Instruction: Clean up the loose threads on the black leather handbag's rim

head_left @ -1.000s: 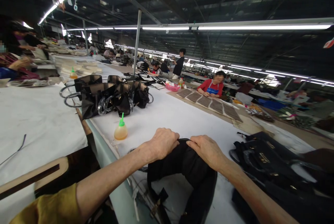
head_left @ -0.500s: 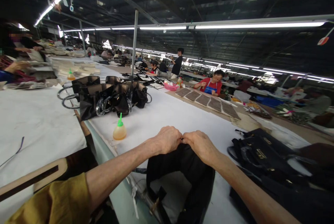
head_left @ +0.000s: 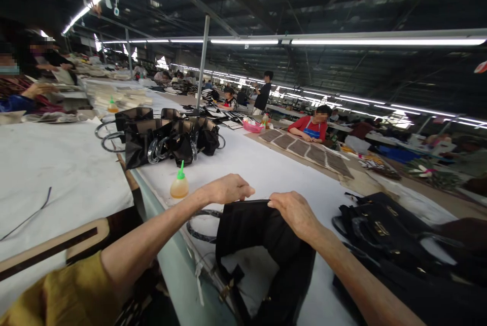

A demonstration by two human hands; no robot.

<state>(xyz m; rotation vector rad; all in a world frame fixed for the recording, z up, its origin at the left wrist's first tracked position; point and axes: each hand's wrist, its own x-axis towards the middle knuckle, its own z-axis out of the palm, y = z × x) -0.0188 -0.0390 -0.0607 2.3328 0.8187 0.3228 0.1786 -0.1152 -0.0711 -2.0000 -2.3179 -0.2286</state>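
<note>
A black bag (head_left: 262,245) lies on the white worktable (head_left: 247,164) right in front of me. My right hand (head_left: 294,212) is closed on the bag's upper right edge. My left hand (head_left: 224,190) hovers with curled fingers just above the bag's upper left edge; whether it grips the edge is hidden. A dark ring handle (head_left: 198,224) sticks out from under the bag's left side. A small amber bottle with a green nozzle (head_left: 178,185) stands just left of my left hand.
Several black bags with ring handles (head_left: 167,138) stand in a cluster at the back left. More black bags (head_left: 384,229) are piled at my right. A person in red (head_left: 312,125) works at brown panels (head_left: 304,149) across the table. Other people sit at the far left.
My hands, touching at the bag's top half a second ago, have come apart; the left hand has lifted and moved left. The bag's top edge now lies spread flat between them.
</note>
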